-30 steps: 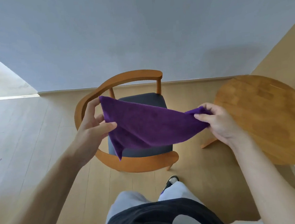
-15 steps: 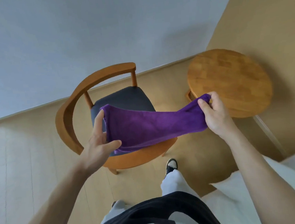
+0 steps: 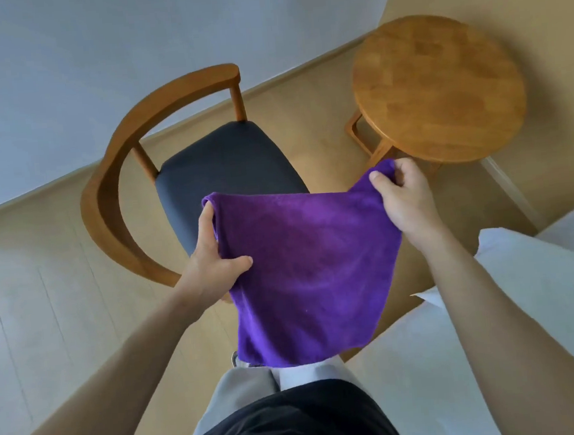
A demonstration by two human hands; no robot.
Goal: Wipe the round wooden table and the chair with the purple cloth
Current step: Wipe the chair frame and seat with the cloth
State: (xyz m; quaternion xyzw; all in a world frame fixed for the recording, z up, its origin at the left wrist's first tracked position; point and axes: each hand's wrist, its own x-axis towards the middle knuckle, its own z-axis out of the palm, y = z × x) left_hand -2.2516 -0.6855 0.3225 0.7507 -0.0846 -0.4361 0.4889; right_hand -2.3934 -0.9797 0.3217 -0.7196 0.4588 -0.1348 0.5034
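Both hands hold the purple cloth (image 3: 311,277) up in the air, spread open between them; the left hand (image 3: 211,271) grips the cloth's left edge, its thumb lying across the front of the fabric and its fingers (image 3: 206,223) reaching up along the edge to the top left corner; the right hand (image 3: 408,204) pinches the top right corner, thumb in front and the other fingers curled over the bunched fabric; the right hand sits a little higher than the left, so the top edge of the cloth slopes up toward it; below the two hands the cloth hangs as a loose sheet, its lower edge in front of the person's grey trousers (image 3: 241,396) and dark top (image 3: 295,426); beyond the left hand, and partly covered by the cloth, stands the chair (image 3: 226,160), with a dark seat pad and a curved wooden back rail that sweeps round to the left of that hand; beyond the right hand, just past its knuckles, stands the round wooden table (image 3: 440,92), its top bare and one leg showing beside the cloth's raised corner; the cloth touches neither table nor chair; to the right of the right forearm lies white bedding (image 3: 525,301); a pale wooden floor (image 3: 44,288) spreads under everything.
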